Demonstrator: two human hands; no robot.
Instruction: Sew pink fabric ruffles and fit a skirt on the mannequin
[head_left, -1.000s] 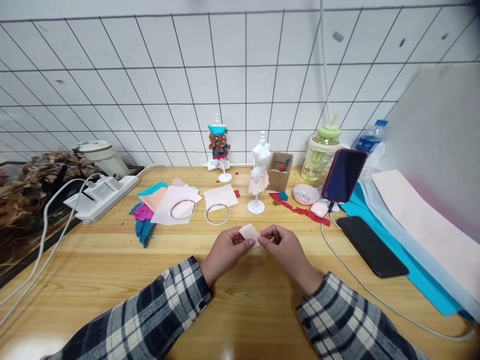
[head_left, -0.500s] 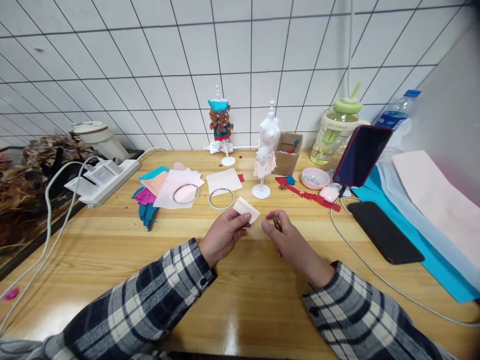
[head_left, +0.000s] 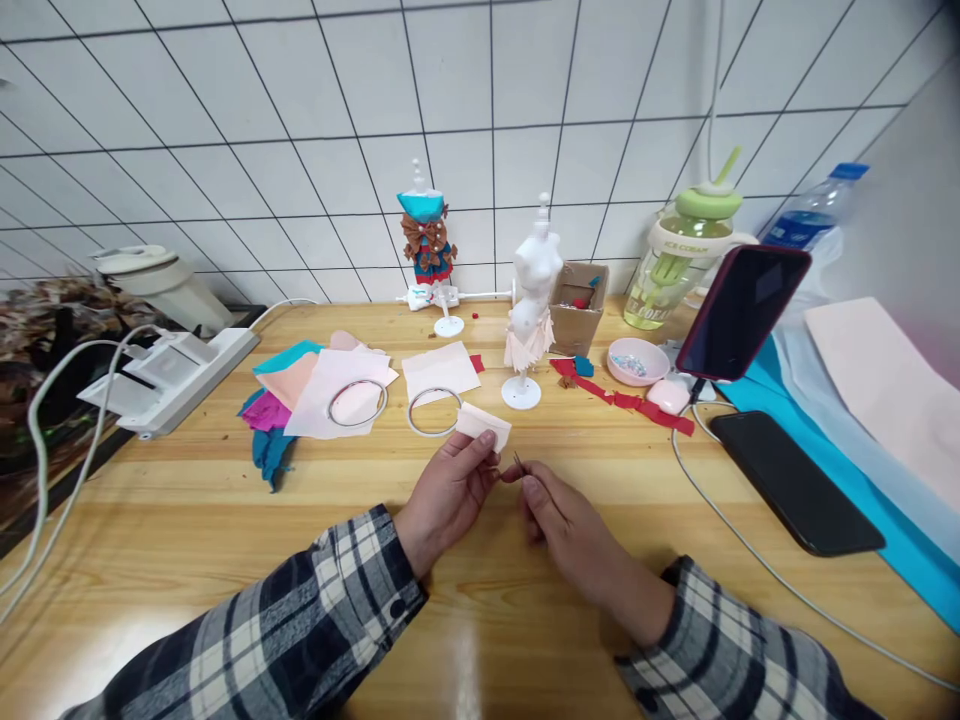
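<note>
Well, the small pale piece (head_left: pixel 484 425) is pinched between thumb and fingers of the left hand (head_left: pixel 450 495), sticking out past the fingertips on the far side. Its long axis is slanted a bit, right end nearer the wearer. A thin dark tool (head_left: pixel 519 464) is pinched in the right hand (head_left: pixel 566 515), tip pointed away, just beside that end, with a slight gap visible.

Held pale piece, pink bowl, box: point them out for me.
Held pale piece (head_left: pixel 482 421): head view, on its flat face.
Pink bowl (head_left: pixel 636 378): head view, on its outer front wall.
Box (head_left: pixel 575 328): head view, on its front side.
</note>
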